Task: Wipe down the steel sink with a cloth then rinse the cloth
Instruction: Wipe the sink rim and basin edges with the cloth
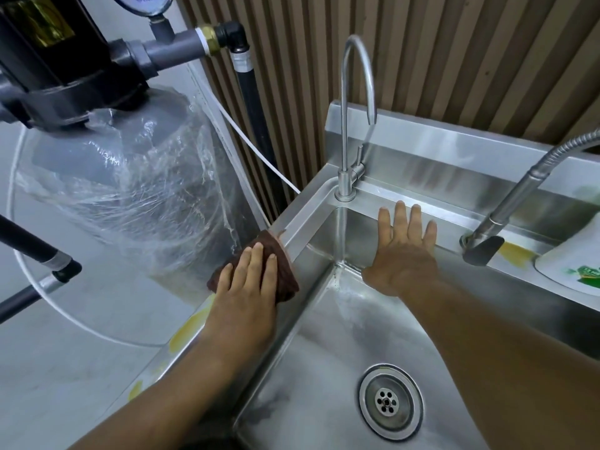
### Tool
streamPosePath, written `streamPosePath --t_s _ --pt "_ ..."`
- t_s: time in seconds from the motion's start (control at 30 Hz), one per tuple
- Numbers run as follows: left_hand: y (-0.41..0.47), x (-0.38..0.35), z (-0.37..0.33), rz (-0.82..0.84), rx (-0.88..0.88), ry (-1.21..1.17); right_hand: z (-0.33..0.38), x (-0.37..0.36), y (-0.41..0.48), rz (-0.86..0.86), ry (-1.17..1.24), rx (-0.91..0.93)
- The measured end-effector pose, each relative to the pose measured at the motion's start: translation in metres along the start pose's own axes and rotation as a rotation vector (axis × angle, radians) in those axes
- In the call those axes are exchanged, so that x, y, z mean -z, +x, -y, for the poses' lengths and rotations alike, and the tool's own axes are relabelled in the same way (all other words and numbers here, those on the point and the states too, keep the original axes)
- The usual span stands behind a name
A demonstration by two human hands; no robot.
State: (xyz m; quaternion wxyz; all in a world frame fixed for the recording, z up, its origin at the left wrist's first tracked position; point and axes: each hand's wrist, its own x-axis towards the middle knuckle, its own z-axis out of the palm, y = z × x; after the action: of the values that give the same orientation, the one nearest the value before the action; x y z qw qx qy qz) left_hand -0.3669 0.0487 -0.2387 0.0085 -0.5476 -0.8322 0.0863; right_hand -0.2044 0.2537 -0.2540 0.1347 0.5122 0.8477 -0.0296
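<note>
Right, closest in: round drain (391,402) in the floor of the steel sink (324,352), wet sheen all round it, both forearms cut off by the bottom edge. A bit further up, left hand (246,287) flat on a brown cloth (287,274), fingers straight and pressing it onto the sink's left rim. Most of the cloth buried under the palm, only its edges and far corner on show. Yellowish smears (185,329) on that rim nearer the camera, no telling what.

Right hand (402,254) apart from the left and holding nothing, fingers straight and spread, laid against the basin's back wall with fingertips up on the ledge. Thin stream of water (342,235) dropping into the back-left corner from the gooseneck tap (345,125), just beside that hand.

Off to the right, a flexible metal hose (519,196) ending in a dark spray head (483,250), hose cut off by the frame edge. Next to it something white with a green label (578,264), half out of shot, unreadable. Left of the sink, a grey tank (130,177) wrapped in clear plastic, black valve head (58,60) on top, gauge (143,1) clipped at the top edge. Slatted wall (422,60) behind it all.
</note>
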Motion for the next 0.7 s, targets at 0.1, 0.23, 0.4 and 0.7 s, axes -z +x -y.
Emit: streamPosePath --t_s 0.1,0.23,0.4,0.7 --pt "0.059 0.017 -0.029 0.028 -0.004 -0.041 0.001 -0.001 0.0 -0.007 -0.003 -0.005" --pt "0.139 0.034 -0.067 0.073 0.007 -0.071 0.0 -0.002 0.0 -0.005 -0.002 -0.003" --pt "0.116 0.023 -0.063 0.029 0.075 -0.069 -0.001 -0.002 0.001 0.0 0.003 0.006" --pt "0.066 0.023 -0.051 0.131 0.184 -0.003 0.002 -0.002 0.0 -0.02 0.002 -0.011"
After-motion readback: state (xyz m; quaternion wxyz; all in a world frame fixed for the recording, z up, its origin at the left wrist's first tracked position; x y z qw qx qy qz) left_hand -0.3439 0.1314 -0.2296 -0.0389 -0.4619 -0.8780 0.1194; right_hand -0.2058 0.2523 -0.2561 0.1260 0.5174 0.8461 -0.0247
